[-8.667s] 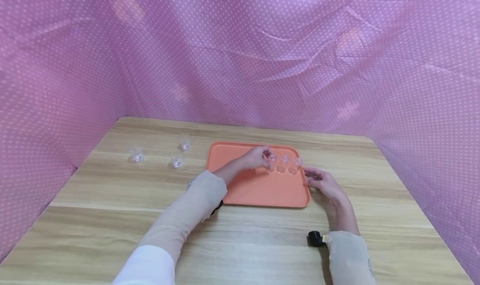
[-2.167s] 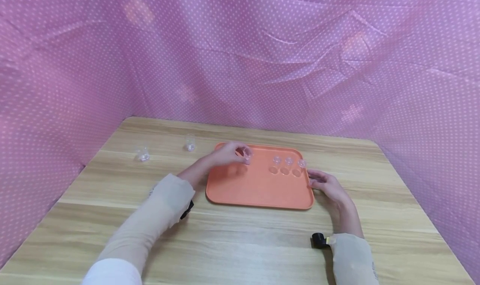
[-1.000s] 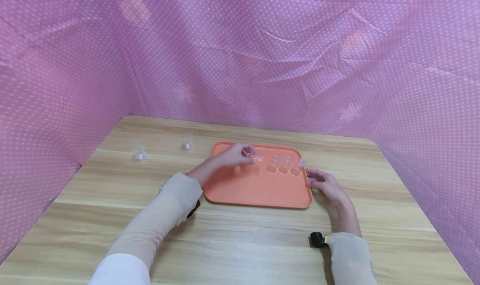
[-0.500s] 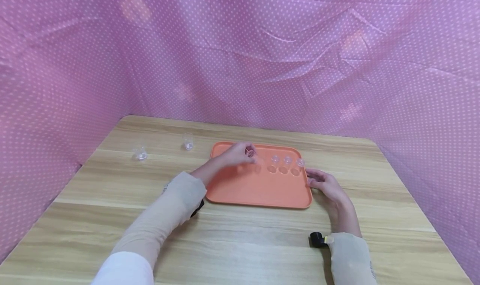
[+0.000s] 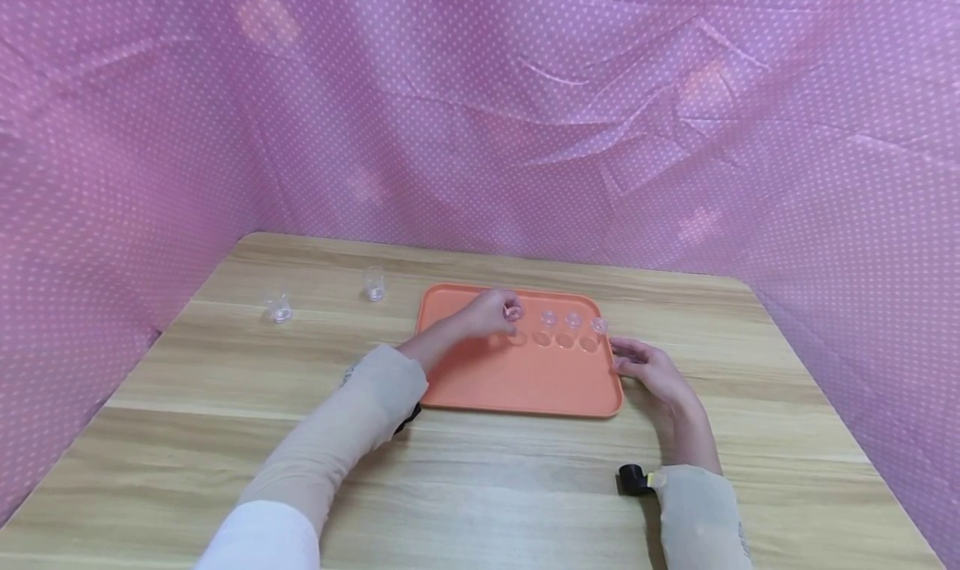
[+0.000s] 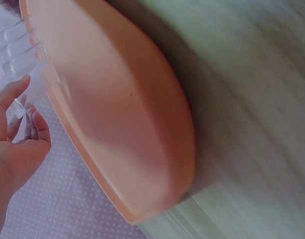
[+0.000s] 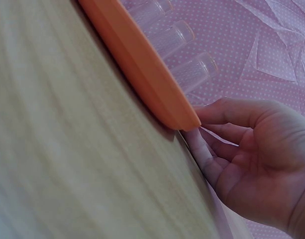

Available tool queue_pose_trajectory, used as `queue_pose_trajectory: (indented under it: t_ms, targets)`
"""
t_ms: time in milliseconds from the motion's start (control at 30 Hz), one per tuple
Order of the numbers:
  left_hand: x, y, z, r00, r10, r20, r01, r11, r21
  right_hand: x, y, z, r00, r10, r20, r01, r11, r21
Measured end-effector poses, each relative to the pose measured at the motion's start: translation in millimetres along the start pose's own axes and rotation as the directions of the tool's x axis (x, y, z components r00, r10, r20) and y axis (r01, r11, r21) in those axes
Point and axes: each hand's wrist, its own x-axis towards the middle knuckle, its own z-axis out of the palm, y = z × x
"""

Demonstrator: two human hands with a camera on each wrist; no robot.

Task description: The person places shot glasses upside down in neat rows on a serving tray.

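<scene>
My left hand (image 5: 487,313) reaches over the orange tray (image 5: 517,382) and pinches a small clear shot glass (image 5: 513,312) between thumb and fingers. That glass is turned upside down, its wide mouth close over the tray surface. Just right of it, three shot glasses (image 5: 573,320) stand inverted in a row, thick bases up. At the tray's right side my right hand (image 5: 658,372) grips the edge. The right wrist view shows the thumb (image 7: 229,112) against the rim and a finger underneath it.
Two more shot glasses stand upright on the wooden table (image 5: 480,503), left of the tray: one nearer the back (image 5: 375,285), the other further left (image 5: 280,307). A pink dotted cloth (image 5: 480,137) hangs behind and along both sides.
A shot glass formerly left of the tray is now held over it. My left hand has carried it rightward, turning it from upright to sideways to upside down. The right hand stays put.
</scene>
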Motion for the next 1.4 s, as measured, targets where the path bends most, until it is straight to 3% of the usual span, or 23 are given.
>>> queue_pose_trajectory:
  t_ms: [133,267,500,767,1100,1333,1400]
  targets:
    - [1.3,2.0,3.5,1.0,0.007,-0.005,-0.006,0.999,0.045,0.5,0.1,0.3,1.0,0.02,-0.004,-0.02,1.0,-0.003]
    - [1.4,3.0,6.3,1.0,-0.014,-0.004,0.014,1.0,0.023,0.9,-0.2,0.3,0.999,0.044,-0.01,-0.044,0.999,-0.004]
    - [-0.4,-2.0,7.8,0.999,-0.041,0.019,0.043,0.99,-0.133,1.2,-0.5,0.3,0.999,0.045,-0.01,-0.045,0.999,0.004]
    - [-3.7,-10.5,6.7,0.99,-0.134,0.038,0.139,0.937,-0.321,1.1,-0.1,-0.2,0.999,0.036,-0.004,-0.036,0.999,0.009]
    - [-4.6,-5.3,7.6,0.991,-0.127,0.031,0.13,0.938,-0.322,0.1,-0.1,-1.1,0.999,0.035,-0.007,-0.035,0.999,0.008]
    - [-17.5,22.3,-3.6,0.992,-0.118,0.052,0.128,0.929,-0.346,0.5,0.3,-0.9,0.999,0.045,-0.009,-0.045,0.999,0.007]
    - [-15.1,17.7,-1.5,0.991,-0.125,0.05,0.134,0.934,-0.332,0.2,-0.1,-1.0,0.999,0.045,-0.008,-0.045,0.999,0.006]
